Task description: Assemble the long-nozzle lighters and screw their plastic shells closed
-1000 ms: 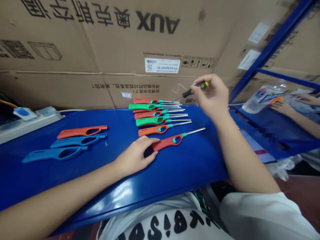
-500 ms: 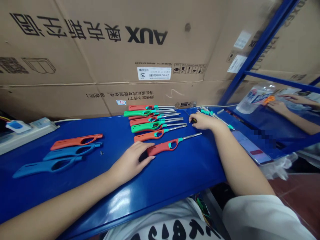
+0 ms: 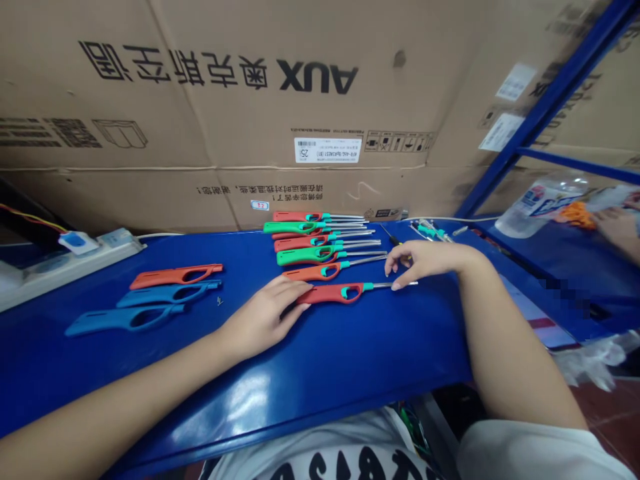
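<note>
My left hand point(image 3: 273, 313) is closed on the handle end of a red gas lighter point(image 3: 330, 293), which lies on the blue table with its metal tube pointing right. Over that tube hovers my right hand point(image 3: 417, 263), its thumb beside the tip and its fingers bent but apart; nothing shows between them. A screwdriver point(image 3: 393, 239) lies just behind the right hand, its handle partly hidden. Beyond the red lighter, an orange lighter point(image 3: 313, 272), a green lighter point(image 3: 305, 255) and several others lie in a row, tubes to the right.
At left lie an orange handle shell point(image 3: 175, 275) and two blue handle shells point(image 3: 125, 321), with small screws point(image 3: 219, 301) nearby. A power strip point(image 3: 75, 267) is at far left. Lighter inner parts point(image 3: 430, 230), a plastic bottle point(image 3: 540, 203) and another person's hand point(image 3: 617, 227) are right.
My right hand has let go of the screwdriver and come nearer, over the red lighter's tube. My left hand stays on the red lighter. The view has shifted slightly.
</note>
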